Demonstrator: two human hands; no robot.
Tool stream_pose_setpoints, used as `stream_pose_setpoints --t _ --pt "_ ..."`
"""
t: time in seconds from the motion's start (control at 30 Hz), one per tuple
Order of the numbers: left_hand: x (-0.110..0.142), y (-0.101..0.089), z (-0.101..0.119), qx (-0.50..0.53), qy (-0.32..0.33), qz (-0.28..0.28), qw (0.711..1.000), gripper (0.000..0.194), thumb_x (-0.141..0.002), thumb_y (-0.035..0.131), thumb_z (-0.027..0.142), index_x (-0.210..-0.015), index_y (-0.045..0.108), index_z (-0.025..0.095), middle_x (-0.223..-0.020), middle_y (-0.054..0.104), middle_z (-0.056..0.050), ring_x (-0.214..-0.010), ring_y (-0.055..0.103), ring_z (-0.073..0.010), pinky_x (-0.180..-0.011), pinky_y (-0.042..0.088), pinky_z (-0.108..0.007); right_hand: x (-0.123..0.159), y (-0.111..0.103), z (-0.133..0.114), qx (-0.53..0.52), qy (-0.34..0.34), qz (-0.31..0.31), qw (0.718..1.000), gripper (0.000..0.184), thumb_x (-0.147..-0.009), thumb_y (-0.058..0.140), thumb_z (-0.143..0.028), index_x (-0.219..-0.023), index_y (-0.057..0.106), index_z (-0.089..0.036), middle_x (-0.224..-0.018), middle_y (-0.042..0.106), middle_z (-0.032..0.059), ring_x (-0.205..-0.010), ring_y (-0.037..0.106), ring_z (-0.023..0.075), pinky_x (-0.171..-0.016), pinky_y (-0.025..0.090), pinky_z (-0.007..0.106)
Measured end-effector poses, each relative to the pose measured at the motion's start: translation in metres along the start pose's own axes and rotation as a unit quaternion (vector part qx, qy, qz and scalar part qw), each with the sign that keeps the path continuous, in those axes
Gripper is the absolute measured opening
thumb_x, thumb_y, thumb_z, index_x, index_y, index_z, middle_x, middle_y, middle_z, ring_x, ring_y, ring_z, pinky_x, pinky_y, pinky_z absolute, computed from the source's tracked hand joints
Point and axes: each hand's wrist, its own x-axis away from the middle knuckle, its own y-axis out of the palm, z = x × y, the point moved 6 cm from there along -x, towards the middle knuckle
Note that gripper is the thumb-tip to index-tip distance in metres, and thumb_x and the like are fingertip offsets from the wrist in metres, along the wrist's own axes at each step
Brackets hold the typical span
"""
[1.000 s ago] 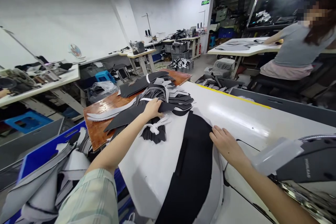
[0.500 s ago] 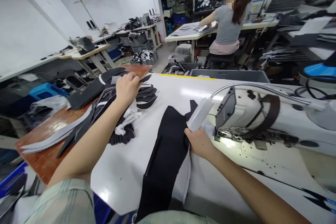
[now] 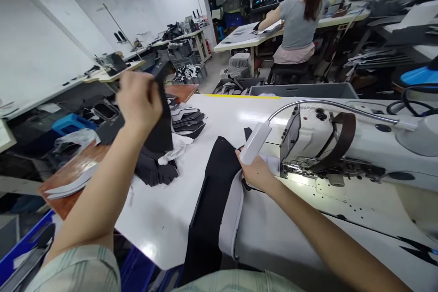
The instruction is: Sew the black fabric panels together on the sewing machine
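Note:
Raised above the stacks on the left, my left hand (image 3: pixel 138 100) is closed on a dark fabric piece (image 3: pixel 164 118) that hangs from its fingers; motion blurs both. My right hand (image 3: pixel 255 171) grips the edge of a long black fabric piece (image 3: pixel 219 182), its fingertips partly hidden behind the white lamp head (image 3: pixel 255 143). That black piece runs down the white table to my lap, and a white-backed strip (image 3: pixel 230 219) curls along its right side. Just right of this hand stands the sewing machine (image 3: pixel 318 146).
Cut dark pieces (image 3: pixel 188 123) lie stacked at the table's far left, near a dark bundle (image 3: pixel 157 171) with a white tie. Scissors (image 3: pixel 415 248) rest at the right edge. Grey bins (image 3: pixel 304 91) stand behind the table. A co-worker (image 3: pixel 296 27) sits at another table.
My left hand has lifted up and leftward from the pile with a dark fabric piece. My right hand has shifted slightly, and more of the white-backed strip shows.

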Motion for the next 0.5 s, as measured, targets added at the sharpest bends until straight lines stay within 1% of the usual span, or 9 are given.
stream_pose_setpoints --t 0.03,0.07,0.1,0.13,0.2,0.27,0.33,0.4,0.5 --pt "0.008 0.013 0.025 0.01 0.064 -0.064 0.996 0.034 -0.097 0.025 0.027 -0.114 0.053 0.019 -0.106 0.058 -0.013 -0.1 0.056 -0.0214 -0.066 0.044 -0.037 0.003 -0.001 -0.003 0.0 0.002 0.0 1.0 0.045 -0.08 0.042 -0.002 -0.124 0.051 -0.001 -0.125 0.054 0.0254 -0.118 0.049 0.0307 -0.099 0.036 0.043" --pt "0.022 0.029 0.054 0.018 0.132 -0.137 0.982 0.033 -0.095 0.027 0.024 -0.116 0.053 0.022 -0.105 0.059 -0.011 -0.092 0.058 -0.02 -0.062 0.045 -0.034 0.007 -0.001 -0.006 0.0 0.003 0.001 1.0 0.043 -0.081 0.041 -0.002 -0.122 0.053 -0.001 -0.12 0.058 0.0243 -0.117 0.051 0.0302 -0.1 0.035 0.043" --pt "0.041 0.046 0.084 0.03 0.204 -0.213 0.955 0.033 -0.094 0.031 0.021 -0.119 0.053 0.023 -0.103 0.06 -0.009 -0.083 0.06 -0.0185 -0.058 0.045 -0.031 0.014 -0.002 -0.009 -0.001 0.003 0.0 1.0 0.04 -0.083 0.04 -0.002 -0.12 0.055 -0.003 -0.116 0.06 0.0225 -0.115 0.051 0.0293 -0.102 0.034 0.044" --pt "0.063 0.059 0.115 0.049 0.269 -0.272 0.923 0.034 -0.093 0.033 0.017 -0.118 0.054 0.021 -0.1 0.06 -0.009 -0.077 0.061 -0.0174 -0.056 0.046 -0.029 0.022 -0.002 -0.013 -0.001 0.002 -0.001 1.0 0.038 -0.085 0.04 -0.003 -0.119 0.056 -0.005 -0.115 0.061 0.0207 -0.114 0.052 0.028 -0.103 0.034 0.043" --pt "0.108 0.074 0.168 0.085 0.36 -0.342 0.864 0.032 -0.091 0.036 0.012 -0.116 0.056 0.017 -0.095 0.061 -0.008 -0.076 0.062 -0.0175 -0.06 0.048 -0.027 0.044 -0.001 -0.02 -0.002 -0.005 0.004 1.0 0.035 -0.087 0.042 -0.005 -0.118 0.058 -0.007 -0.115 0.061 0.0185 -0.113 0.052 0.0264 -0.105 0.033 0.044" --pt "0.143 0.079 0.204 0.105 0.394 -0.372 0.834 0.031 -0.091 0.036 0.009 -0.115 0.055 0.015 -0.095 0.061 -0.009 -0.077 0.063 -0.0181 -0.062 0.049 -0.027 0.069 -0.001 -0.024 -0.011 -0.02 0.021 1.0 0.035 -0.087 0.045 -0.007 -0.119 0.057 -0.008 -0.113 0.062 0.0171 -0.112 0.052 0.0263 -0.105 0.034 0.045" --pt "0.166 0.077 0.225 0.126 0.393 -0.393 0.822 0.029 -0.092 0.037 0.011 -0.113 0.055 0.015 -0.094 0.06 -0.008 -0.074 0.063 -0.0174 -0.059 0.049 -0.026 0.093 0.0 -0.026 -0.033 -0.036 0.041 0.998 0.035 -0.086 0.045 -0.006 -0.119 0.057 -0.009 -0.11 0.062 0.0156 -0.112 0.052 0.0264 -0.105 0.035 0.046" --pt "0.175 0.071 0.236 0.156 0.377 -0.393 0.824 0.026 -0.093 0.037 0.014 -0.111 0.056 0.017 -0.092 0.06 -0.007 -0.072 0.063 -0.0164 -0.056 0.048 -0.025 0.112 0.0 -0.022 -0.061 -0.037 0.055 0.996 0.036 -0.086 0.045 -0.006 -0.12 0.057 -0.012 -0.117 0.059 0.0151 -0.119 0.047 0.0261 -0.106 0.034 0.047" --pt "0.176 0.065 0.246 0.197 0.358 -0.355 0.841 0.027 -0.094 0.036 0.016 -0.11 0.058 0.02 -0.101 0.062 -0.008 -0.083 0.062 -0.0166 -0.061 0.049 -0.024 0.127 0.002 -0.012 -0.092 -0.014 0.067 0.993 0.038 -0.085 0.047 -0.005 -0.12 0.058 -0.015 -0.132 0.05 0.0165 -0.132 0.036 0.0264 -0.109 0.032 0.046"
